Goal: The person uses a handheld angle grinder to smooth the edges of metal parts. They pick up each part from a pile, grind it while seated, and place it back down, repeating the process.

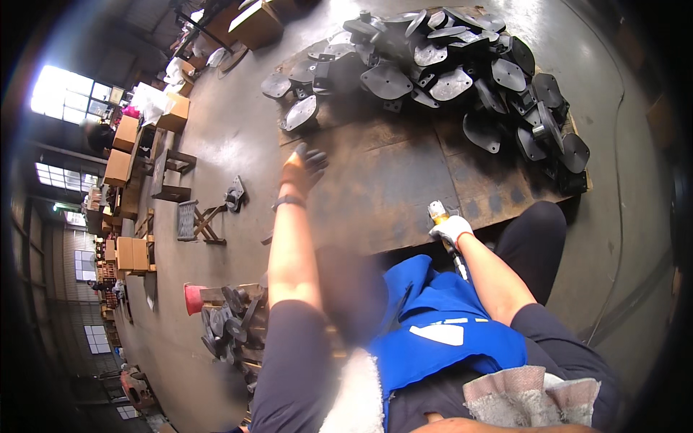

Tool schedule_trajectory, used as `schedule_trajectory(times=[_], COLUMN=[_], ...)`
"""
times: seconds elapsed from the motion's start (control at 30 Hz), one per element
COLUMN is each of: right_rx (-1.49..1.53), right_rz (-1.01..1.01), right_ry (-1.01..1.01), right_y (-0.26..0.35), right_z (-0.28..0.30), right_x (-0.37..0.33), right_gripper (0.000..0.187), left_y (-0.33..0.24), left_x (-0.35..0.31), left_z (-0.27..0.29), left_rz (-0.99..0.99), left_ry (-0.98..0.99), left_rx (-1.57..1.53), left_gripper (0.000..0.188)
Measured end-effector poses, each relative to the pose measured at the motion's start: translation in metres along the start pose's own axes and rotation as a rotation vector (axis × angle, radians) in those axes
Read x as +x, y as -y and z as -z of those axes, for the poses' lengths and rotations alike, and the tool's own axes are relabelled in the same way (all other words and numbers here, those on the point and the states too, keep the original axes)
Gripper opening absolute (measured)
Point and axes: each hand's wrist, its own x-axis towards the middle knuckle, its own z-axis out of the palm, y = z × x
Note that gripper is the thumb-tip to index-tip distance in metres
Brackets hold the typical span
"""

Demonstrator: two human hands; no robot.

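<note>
My left hand (pixel 303 170), in an orange and dark grey glove, reaches over the left edge of a brown wooden platform (pixel 375 173). Its fingers are stretched out and hold nothing. Just beyond it lies a rounded dark metal plate (pixel 300 113) with small holes, at the near left end of a heap of similar plates (pixel 451 85). My right hand (pixel 453 228), in a white glove, is closed round a yellow and silver hand-held power tool (pixel 437 211) at the platform's near edge. The tool's head points away from me; a silver fitting shows below the hand.
More dark metal parts (pixel 229 317) are stacked at lower left beside a red container (pixel 193 298). A folding stool (pixel 198 221) and a single metal part (pixel 234 194) stand on the floor to the left. Cardboard boxes (pixel 132 254) line the far left. A cable (pixel 619 209) runs along the right-hand floor.
</note>
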Motion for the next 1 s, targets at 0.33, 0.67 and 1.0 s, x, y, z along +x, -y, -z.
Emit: schedule_trajectory(times=[0.33, 0.67, 1.0], right_rx=[-0.078, -0.129, 0.022], right_rz=[-0.054, -0.093, -0.147], right_ry=[-0.176, -0.213, -0.222], right_y=[-0.002, 0.019, 0.001], right_z=[0.024, 0.041, 0.043], right_x=[0.016, 0.025, 0.034], right_gripper=[0.055, 0.049, 0.05], left_y=[0.009, 0.01, -0.003], left_x=[0.166, 0.312, 0.293], left_z=[-0.057, -0.013, -0.04], left_rz=[0.106, 0.065, -0.148], left_ry=[-0.098, -0.25, -0.385], left_rx=[-0.251, -0.821, -0.825], left_gripper=[0.059, 0.071, 0.04])
